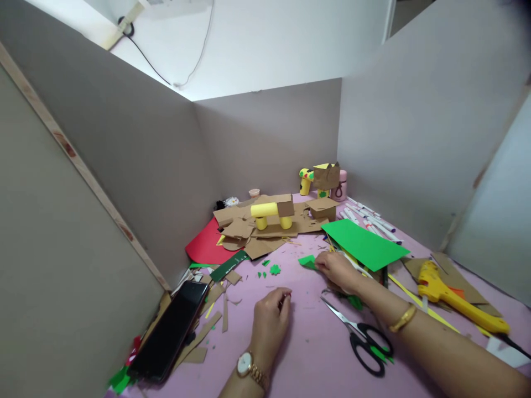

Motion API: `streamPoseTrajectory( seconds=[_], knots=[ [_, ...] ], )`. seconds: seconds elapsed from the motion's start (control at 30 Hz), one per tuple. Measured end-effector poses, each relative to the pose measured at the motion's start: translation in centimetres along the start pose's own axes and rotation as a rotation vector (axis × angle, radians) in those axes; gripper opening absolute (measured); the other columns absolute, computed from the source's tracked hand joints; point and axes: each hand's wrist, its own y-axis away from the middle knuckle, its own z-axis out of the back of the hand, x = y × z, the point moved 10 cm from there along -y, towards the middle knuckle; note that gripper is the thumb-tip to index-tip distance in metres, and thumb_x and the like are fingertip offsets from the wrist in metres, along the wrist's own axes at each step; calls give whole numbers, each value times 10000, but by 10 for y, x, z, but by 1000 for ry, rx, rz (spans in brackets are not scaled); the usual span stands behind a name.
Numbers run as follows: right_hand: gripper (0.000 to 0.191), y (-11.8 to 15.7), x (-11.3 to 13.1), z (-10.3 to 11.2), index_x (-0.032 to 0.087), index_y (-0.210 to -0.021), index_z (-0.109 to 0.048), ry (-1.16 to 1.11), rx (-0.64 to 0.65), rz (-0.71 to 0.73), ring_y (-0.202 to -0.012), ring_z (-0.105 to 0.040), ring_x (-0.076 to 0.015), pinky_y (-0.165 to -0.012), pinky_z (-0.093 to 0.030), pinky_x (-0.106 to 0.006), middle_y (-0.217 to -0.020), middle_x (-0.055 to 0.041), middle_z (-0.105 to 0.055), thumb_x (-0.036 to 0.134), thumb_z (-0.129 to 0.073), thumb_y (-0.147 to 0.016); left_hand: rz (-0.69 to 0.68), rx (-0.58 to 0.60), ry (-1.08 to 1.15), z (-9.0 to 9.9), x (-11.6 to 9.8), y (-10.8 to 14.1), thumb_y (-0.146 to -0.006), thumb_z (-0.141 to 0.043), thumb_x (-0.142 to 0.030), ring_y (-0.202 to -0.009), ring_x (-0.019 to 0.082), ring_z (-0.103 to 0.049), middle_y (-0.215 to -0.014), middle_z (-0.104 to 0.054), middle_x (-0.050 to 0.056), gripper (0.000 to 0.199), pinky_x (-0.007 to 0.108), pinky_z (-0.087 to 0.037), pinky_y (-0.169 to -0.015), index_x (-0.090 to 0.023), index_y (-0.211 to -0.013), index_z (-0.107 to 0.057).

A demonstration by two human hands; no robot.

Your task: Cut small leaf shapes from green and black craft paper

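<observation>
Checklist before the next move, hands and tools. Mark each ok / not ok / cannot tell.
1. Right hand on the small green paper piece: ok, fingers at its edge.
2. Left hand empty: cannot tell, curled fingers hide the palm side.
3. Scissors set down: ok, lying on the table, tips pointing away from the person.
4. Scissors well clear of the right forearm: not ok, handles lie right beside it.
5. Glue gun cool: cannot tell; it lies at the right, untouched.
6. Table clear of offcuts: not ok, cardboard scraps at the left, more bits around the scissors.
</observation>
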Motion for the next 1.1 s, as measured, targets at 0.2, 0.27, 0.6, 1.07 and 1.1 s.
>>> streamPoseTrajectory(
  seconds=[0.2, 0.27, 0.6, 1.07, 1.1],
  knots=[
    [232, -8, -23, 7, 171, -1105, -575, -233, -38, -116, -910, -627, -211, -763, -527, -401, -1125, -58, -613, 264, -544, -895, 34, -21, 43, 4, 5, -1, -826, -493, -185, -749, 207, -656, -837, -726, 55, 190, 283, -468, -689, -199, -863, -678],
    [249, -7, -31, 13, 160, -1114, -569, -328, -79, -157, -915, -627, -221, -760, -527, -407, -1121, -57, -612, 268, -552, -890, 47, -30, 67, 7, 7, -1, -824, -497, -196, -743, 210, -651, -826, -723, 53, 183, 288, -466, -685, -200, -857, -677],
    [172, 30, 0, 1, 136, -978, -604, -721, -15, -181, -683, -642, -138, -607, -538, -306, -887, -19, -661, 274, -534, -902, 175, -31, 310, -5, 6, -8, -841, -488, -345, -701, 174, -621, -977, -660, 95, 350, 263, -489, -589, -155, -1130, -546],
    [213, 137, 82, 28, 238, -964, -675, -408, -191, 154, -858, -591, -242, -746, -469, -365, -881, -77, -639, 166, -536, -819, -553, -131, -194, 22, -89, 80, -871, -458, -124, -644, 178, -590, -717, -678, 54, 188, 261, -440, -596, -177, -901, -636],
    [226, 145, 90, 26, 232, -939, -679, -309, -204, 219, -799, -594, -230, -687, -479, -341, -834, -75, -629, 139, -504, -829, -668, -181, -276, 22, -97, 94, -878, -445, -120, -631, 180, -590, -714, -680, 59, 195, 268, -444, -590, -173, -922, -628]
  ],
)
